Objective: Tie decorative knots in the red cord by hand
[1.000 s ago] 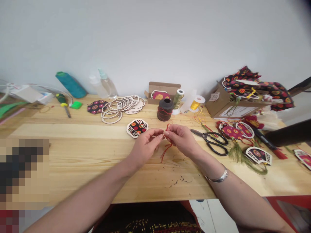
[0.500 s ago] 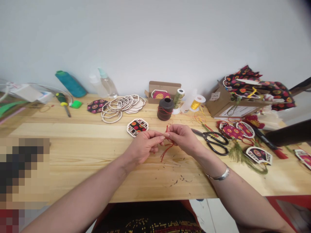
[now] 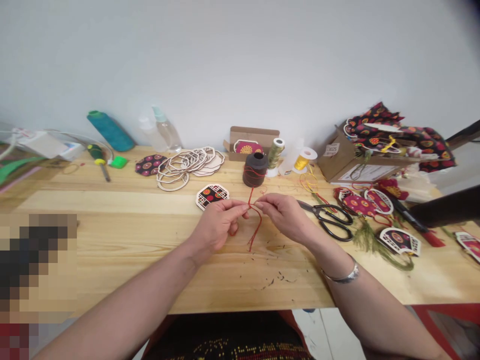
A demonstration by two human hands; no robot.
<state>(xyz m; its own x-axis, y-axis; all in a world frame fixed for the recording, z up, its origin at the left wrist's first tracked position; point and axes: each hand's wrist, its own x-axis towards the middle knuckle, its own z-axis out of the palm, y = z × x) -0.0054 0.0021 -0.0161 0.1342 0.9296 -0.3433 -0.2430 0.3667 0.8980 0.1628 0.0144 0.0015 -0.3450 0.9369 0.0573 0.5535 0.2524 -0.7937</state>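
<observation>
A thin red cord (image 3: 256,231) runs between my hands, and its loose ends hang down over the wooden table. My left hand (image 3: 221,222) pinches the cord between thumb and forefinger. Just to the right, my right hand (image 3: 281,212) is closed in a pinch on another part of the same cord. A short length of red cord stands up above the fingertips, toward the black thread spool (image 3: 255,170). Partly behind my left hand lies an octagonal ornament (image 3: 212,195) with a white frame and black patterned fabric. Black-handled scissors (image 3: 337,214) rest beside my right hand.
Wooden frames (image 3: 187,167) lie piled at the back, near a teal thread cone (image 3: 110,131) and a screwdriver (image 3: 99,162). Yellow thread (image 3: 302,161) sits on a spool. At the right stand a cardboard box (image 3: 335,155) full of fabric and several finished ornaments (image 3: 399,241).
My hands have drawn slightly apart, the right one shifting a little rightward. More of the red cord now shows between and above my fingertips.
</observation>
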